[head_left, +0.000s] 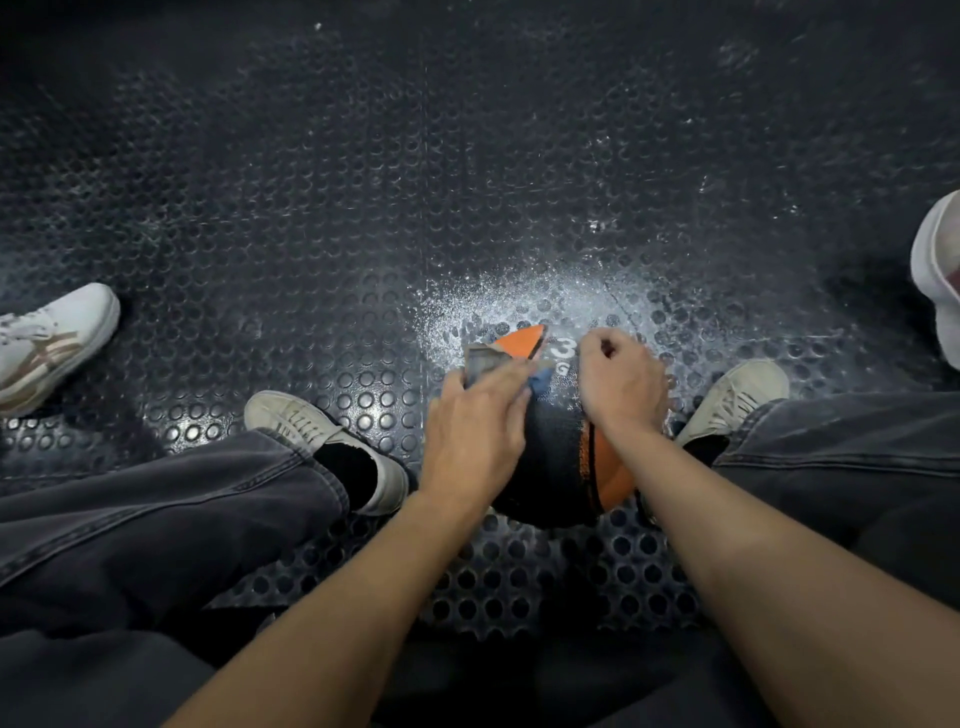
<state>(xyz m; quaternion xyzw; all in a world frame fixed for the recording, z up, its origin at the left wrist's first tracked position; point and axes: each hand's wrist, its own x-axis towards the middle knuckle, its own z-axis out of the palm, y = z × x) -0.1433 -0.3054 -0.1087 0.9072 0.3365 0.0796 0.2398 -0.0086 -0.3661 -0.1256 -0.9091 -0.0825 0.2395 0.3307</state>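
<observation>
One medicine ball (556, 462), black and orange with a big white 3 on it, sits on the floor just right of centre in the lower half of the frame. It's parked between the person's left shoe (291, 415) and right shoe (737, 389), which probably stops it rolling off. The left hand (475, 421) has a greyish cloth (485, 361) pinched between thumb and fingers and laid on the ball's upper left side, so I'd guess a wipe-down. The right hand (621, 379) sits on top with its fingers curled in, likely bracing the ball, but I honestly can't tell if it's clutching anything. There's white speckle on the studded rubber floor (363, 208) around the ball, maybe spray. There's a white sneaker (52, 338) at the left edge and a second sneaker (935, 270) at the right edge.
</observation>
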